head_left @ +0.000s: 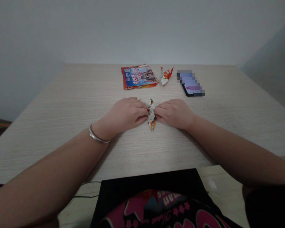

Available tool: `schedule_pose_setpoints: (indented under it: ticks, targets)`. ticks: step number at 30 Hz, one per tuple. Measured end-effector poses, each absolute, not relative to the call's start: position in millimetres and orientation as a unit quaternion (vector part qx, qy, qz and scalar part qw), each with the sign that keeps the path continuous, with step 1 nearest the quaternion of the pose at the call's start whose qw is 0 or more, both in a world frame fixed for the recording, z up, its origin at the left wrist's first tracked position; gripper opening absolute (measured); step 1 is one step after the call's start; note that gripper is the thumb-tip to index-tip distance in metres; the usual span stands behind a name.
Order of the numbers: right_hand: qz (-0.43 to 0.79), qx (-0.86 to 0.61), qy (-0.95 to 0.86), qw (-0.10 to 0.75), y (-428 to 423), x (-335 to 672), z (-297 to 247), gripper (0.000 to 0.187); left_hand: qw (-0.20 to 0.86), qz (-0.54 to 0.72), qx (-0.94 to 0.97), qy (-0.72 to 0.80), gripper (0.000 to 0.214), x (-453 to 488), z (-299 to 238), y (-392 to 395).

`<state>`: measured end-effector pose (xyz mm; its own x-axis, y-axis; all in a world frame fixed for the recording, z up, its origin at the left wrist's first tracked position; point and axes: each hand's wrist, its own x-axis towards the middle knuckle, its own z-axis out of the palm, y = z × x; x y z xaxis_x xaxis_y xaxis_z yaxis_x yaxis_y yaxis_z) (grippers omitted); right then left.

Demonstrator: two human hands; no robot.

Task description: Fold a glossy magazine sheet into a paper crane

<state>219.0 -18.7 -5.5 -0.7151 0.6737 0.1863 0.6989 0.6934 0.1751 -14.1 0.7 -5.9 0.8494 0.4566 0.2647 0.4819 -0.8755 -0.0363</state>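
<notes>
In comes the view of the left hand (130,111), silver bangle (95,137) and all, facing the right hand (175,112) across the table (85,88)! Between them lies the folded paper (151,108), fingers (142,111) of both hands curled closed, pinching its two sides, pointed ends poking out near and far. Beyond: a printed paper stack (140,77) (blue sheet uppermost), a folded bird (166,75), a phone (191,84).

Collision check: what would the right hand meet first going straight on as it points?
The right hand would first meet the folded printed paper, which its fingers appear to pinch; just beyond, probably the left hand, though depth there is unclear.
</notes>
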Motion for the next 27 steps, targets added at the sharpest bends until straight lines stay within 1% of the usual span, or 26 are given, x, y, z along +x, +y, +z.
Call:
schedule_pose_setpoints:
  ticks: [3,8,13,21,27]
  targets:
    - [-0.1,-0.401,-0.908,0.071,-19.6,218.1,-5.8,0.026,0.093,-0.083,-0.965,-0.232,0.02,-12.9,-6.9,1.0]
    - [-0.087,-0.398,-0.909,0.084,-17.8,220.8,-6.9,0.023,0.14,-0.101,-0.96,-0.221,0.023,-7.3,-7.3,-2.3]
    - [-0.066,-0.386,-0.917,0.079,-16.8,226.1,-6.2,0.02,0.179,-0.097,-0.955,-0.216,0.019,-2.7,-5.3,-5.4]
    - [-0.047,-0.382,-0.919,0.083,-16.6,228.7,-4.4,0.018,0.134,-0.134,-0.95,-0.249,0.023,-3.8,-9.1,-3.1]
    - [-0.019,-0.409,-0.906,0.111,-12.8,223.2,-6.7,0.014,0.063,-0.141,-0.947,-0.282,0.02,-1.1,-7.7,-0.9]
